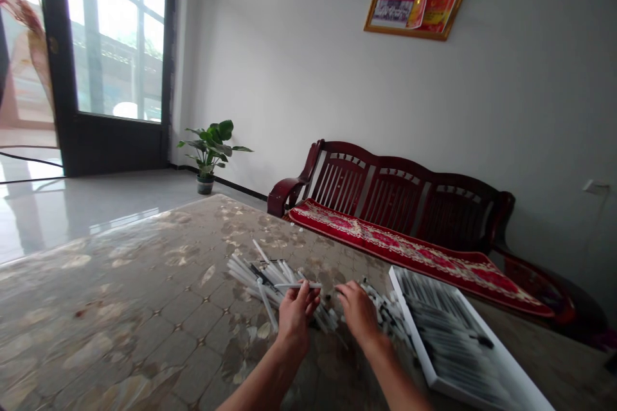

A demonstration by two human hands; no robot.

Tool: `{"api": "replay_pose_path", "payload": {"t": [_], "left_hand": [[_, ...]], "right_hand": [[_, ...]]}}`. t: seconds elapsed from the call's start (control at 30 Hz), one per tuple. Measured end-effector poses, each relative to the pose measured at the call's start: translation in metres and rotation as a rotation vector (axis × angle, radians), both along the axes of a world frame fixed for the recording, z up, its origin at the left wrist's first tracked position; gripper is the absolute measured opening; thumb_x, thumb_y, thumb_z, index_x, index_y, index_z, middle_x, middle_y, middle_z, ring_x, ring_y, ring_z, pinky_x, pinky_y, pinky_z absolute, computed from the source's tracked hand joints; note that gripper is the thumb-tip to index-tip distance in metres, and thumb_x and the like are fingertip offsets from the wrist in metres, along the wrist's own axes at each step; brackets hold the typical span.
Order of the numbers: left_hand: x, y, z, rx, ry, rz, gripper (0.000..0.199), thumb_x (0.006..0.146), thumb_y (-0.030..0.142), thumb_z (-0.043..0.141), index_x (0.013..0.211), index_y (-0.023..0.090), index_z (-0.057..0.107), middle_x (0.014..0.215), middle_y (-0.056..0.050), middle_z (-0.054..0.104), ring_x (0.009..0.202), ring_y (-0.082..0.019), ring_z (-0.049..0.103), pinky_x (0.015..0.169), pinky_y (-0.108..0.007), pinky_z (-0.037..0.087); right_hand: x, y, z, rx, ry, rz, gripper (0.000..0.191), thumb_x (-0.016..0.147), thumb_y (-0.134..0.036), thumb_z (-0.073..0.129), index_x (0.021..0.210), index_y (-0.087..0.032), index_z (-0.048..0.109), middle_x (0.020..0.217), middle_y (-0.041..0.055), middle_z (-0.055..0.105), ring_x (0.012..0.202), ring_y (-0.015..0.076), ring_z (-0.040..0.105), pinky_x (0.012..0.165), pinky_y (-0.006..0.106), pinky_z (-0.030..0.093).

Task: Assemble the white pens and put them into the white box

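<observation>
My left hand [296,314] pinches a slim white pen barrel [289,286] between thumb and fingers, holding it level above a loose heap of similar barrels [245,276]. Some barrels in that heap are dark. Just to the right, my right hand [357,308] has its fingertips drawn together near the barrel's right end, apart from it. Anything in those fingertips is too small to make out. Beside and beyond my right hand lies a scatter of small white and black parts [385,308], partly covered by that hand and forearm.
A white open box [424,347] filled with rows of grey and black pen-like sticks stands at the right on the patterned tablecloth [144,308]. Behind the table is a dark red wooden bench [385,199] with a red cover. A potted plant [207,154] stands by the wall.
</observation>
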State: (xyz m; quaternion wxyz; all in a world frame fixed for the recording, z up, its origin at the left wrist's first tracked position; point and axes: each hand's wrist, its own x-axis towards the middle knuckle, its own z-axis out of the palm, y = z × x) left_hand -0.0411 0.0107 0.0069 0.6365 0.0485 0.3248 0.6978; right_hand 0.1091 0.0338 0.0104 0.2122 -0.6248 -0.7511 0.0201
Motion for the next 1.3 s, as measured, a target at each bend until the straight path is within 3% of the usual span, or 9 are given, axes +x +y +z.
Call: {"api": "replay_pose_path", "payload": {"t": [0.2, 0.27, 0.43, 0.5, 0.67, 0.97, 1.3], "left_hand": [[0.0, 0.0, -0.002, 0.007, 0.014, -0.009, 0.009, 0.084, 0.011, 0.067, 0.086, 0.014, 0.059, 0.071, -0.004, 0.07, 0.063, -0.013, 0.071, 0.057, -0.019, 0.057], [0.001, 0.0, -0.003, 0.01, 0.02, -0.019, 0.007, 0.085, 0.01, 0.065, 0.087, 0.014, 0.059, 0.071, -0.004, 0.07, 0.064, -0.013, 0.071, 0.058, -0.02, 0.057], [0.006, -0.002, -0.004, 0.029, 0.034, -0.046, 0.008, 0.086, 0.007, 0.062, 0.088, 0.014, 0.058, 0.07, -0.004, 0.071, 0.063, -0.013, 0.071, 0.06, -0.022, 0.058], [0.007, -0.003, -0.004, 0.038, 0.04, -0.061, 0.008, 0.086, 0.007, 0.063, 0.088, 0.014, 0.058, 0.07, -0.004, 0.07, 0.063, -0.013, 0.071, 0.061, -0.022, 0.059], [0.01, -0.004, -0.007, 0.067, 0.064, -0.089, 0.011, 0.083, 0.009, 0.068, 0.086, 0.014, 0.059, 0.071, -0.003, 0.07, 0.062, -0.013, 0.07, 0.06, -0.022, 0.059], [0.013, -0.004, -0.013, 0.101, 0.081, -0.121, 0.022, 0.074, 0.015, 0.079, 0.085, 0.015, 0.059, 0.071, -0.002, 0.069, 0.063, -0.013, 0.07, 0.059, -0.023, 0.058], [0.014, -0.006, -0.015, 0.152, 0.11, -0.132, 0.041, 0.056, 0.031, 0.09, 0.081, 0.016, 0.062, 0.071, -0.001, 0.069, 0.063, -0.014, 0.068, 0.061, -0.025, 0.057]], "right_hand": [[-0.022, 0.007, 0.005, -0.018, -0.207, 0.025, 0.015, 0.082, -0.018, 0.062, 0.085, -0.025, 0.074, 0.097, 0.0052, 0.071, 0.101, 0.0218, 0.062, 0.083, 0.027, 0.045], [-0.02, 0.006, 0.004, 0.006, -0.147, 0.022, 0.015, 0.082, -0.016, 0.06, 0.085, -0.024, 0.073, 0.095, 0.0053, 0.072, 0.099, 0.0216, 0.063, 0.082, 0.027, 0.045], [-0.011, -0.01, 0.01, 0.052, 0.288, -0.03, 0.02, 0.085, -0.018, 0.055, 0.093, -0.025, 0.072, 0.091, 0.0028, 0.076, 0.086, 0.019, 0.07, 0.076, 0.025, 0.048], [-0.011, -0.018, 0.013, 0.081, 0.364, -0.032, 0.018, 0.083, -0.02, 0.057, 0.091, -0.024, 0.073, 0.09, 0.003, 0.077, 0.085, 0.0201, 0.071, 0.076, 0.026, 0.048], [-0.014, -0.03, 0.017, 0.13, 0.351, 0.017, 0.019, 0.081, -0.016, 0.058, 0.088, -0.024, 0.074, 0.087, 0.0037, 0.077, 0.082, 0.0208, 0.071, 0.074, 0.026, 0.048], [-0.012, -0.031, 0.009, 0.286, 0.236, 0.074, 0.019, 0.081, -0.012, 0.057, 0.084, -0.023, 0.072, 0.082, 0.0042, 0.074, 0.077, 0.0197, 0.068, 0.07, 0.025, 0.047], [-0.011, -0.034, 0.002, 0.274, 0.426, 0.073, 0.013, 0.081, -0.018, 0.058, 0.08, -0.022, 0.071, 0.08, 0.0039, 0.072, 0.075, 0.0198, 0.068, 0.07, 0.026, 0.049]]}}
